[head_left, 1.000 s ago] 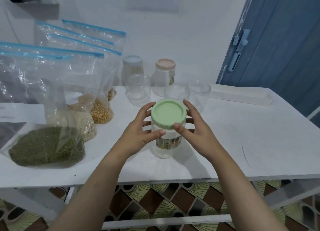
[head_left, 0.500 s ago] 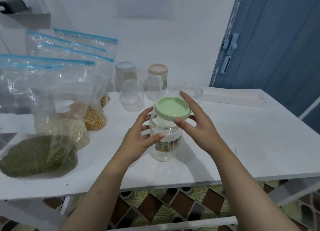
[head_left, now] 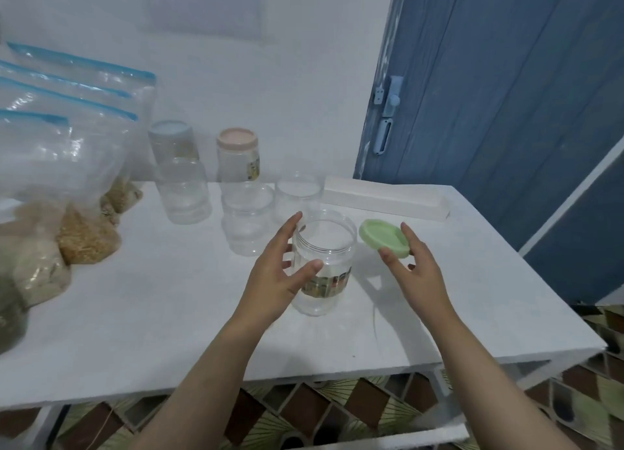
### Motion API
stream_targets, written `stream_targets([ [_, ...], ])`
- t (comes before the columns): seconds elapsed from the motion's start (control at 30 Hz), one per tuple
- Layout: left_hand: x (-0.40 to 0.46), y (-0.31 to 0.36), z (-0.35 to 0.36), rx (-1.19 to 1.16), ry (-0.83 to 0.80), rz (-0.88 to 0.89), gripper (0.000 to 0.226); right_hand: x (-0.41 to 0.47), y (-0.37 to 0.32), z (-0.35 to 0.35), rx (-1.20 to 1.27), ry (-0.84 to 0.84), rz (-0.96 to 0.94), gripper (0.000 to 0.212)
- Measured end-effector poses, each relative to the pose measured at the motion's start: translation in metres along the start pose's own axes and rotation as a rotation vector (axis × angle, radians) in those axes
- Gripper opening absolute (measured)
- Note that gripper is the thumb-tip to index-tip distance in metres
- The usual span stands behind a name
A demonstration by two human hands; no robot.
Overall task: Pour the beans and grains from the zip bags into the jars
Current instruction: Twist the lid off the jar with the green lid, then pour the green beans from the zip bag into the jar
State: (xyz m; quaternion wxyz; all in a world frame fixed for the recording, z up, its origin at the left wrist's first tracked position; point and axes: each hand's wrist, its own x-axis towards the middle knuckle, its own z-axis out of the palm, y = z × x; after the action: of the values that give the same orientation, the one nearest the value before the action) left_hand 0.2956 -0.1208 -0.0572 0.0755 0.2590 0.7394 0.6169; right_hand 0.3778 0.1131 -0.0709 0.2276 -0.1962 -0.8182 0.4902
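Note:
A clear plastic jar with a printed label stands open near the table's middle. My left hand holds its left side, thumb across the front. My right hand pinches the jar's green lid between thumb and fingers, just right of the jar and a little above the table. Several zip bags with blue seals stand at the left; their bottoms hold yellow corn, pale grains and green beans.
Three lidless clear jars stand behind the open one, with a blue-lidded jar and a pink-lidded jar by the wall. A long white tray lies at the back right. A blue door stands to the right.
My right hand lifted the green lid off the jar and carried it to the right. My left hand stayed on the jar. The camera turned right.

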Motion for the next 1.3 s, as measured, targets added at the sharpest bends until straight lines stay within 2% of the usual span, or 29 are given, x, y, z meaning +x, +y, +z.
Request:
stream_targets([
  [0.17,0.005,0.003,0.040,-0.024,0.029,-0.001,0.076,0.021,0.059,-0.011,-0.275,-0.123,0.039,0.089],
  [0.27,0.004,0.004,0.053,-0.014,0.060,0.010,0.073,0.017,0.081,-0.009,-0.505,-0.125,-0.050,0.087],
  [0.33,0.003,0.003,0.056,-0.006,0.077,0.015,0.074,0.017,0.087,-0.007,-0.555,-0.145,-0.094,0.090],
  [0.4,0.002,0.001,0.058,0.000,0.086,0.019,0.077,0.017,0.086,-0.008,-0.499,-0.178,-0.049,0.092],
  [0.5,-0.001,0.001,0.060,0.016,0.116,0.026,0.080,0.010,0.067,-0.018,-0.225,-0.124,-0.030,0.082],
  [0.67,-0.009,0.012,0.062,0.058,0.311,0.113,0.074,-0.012,0.011,-0.028,0.048,0.047,-0.283,0.052],
  [0.8,-0.012,0.036,0.044,0.051,0.430,0.210,0.054,-0.017,-0.047,-0.023,0.057,0.023,-0.458,0.048],
  [0.9,-0.015,0.052,0.016,0.040,0.539,0.256,0.049,-0.020,-0.092,-0.010,0.062,-0.026,-0.554,0.043],
  [1.1,-0.041,0.064,-0.078,0.122,0.744,0.316,0.038,-0.031,-0.158,0.061,0.165,-0.126,-0.708,0.035],
  [1.3,-0.071,0.057,-0.211,0.318,0.905,0.354,0.044,-0.055,-0.216,0.188,0.283,-0.206,-0.696,0.033],
])
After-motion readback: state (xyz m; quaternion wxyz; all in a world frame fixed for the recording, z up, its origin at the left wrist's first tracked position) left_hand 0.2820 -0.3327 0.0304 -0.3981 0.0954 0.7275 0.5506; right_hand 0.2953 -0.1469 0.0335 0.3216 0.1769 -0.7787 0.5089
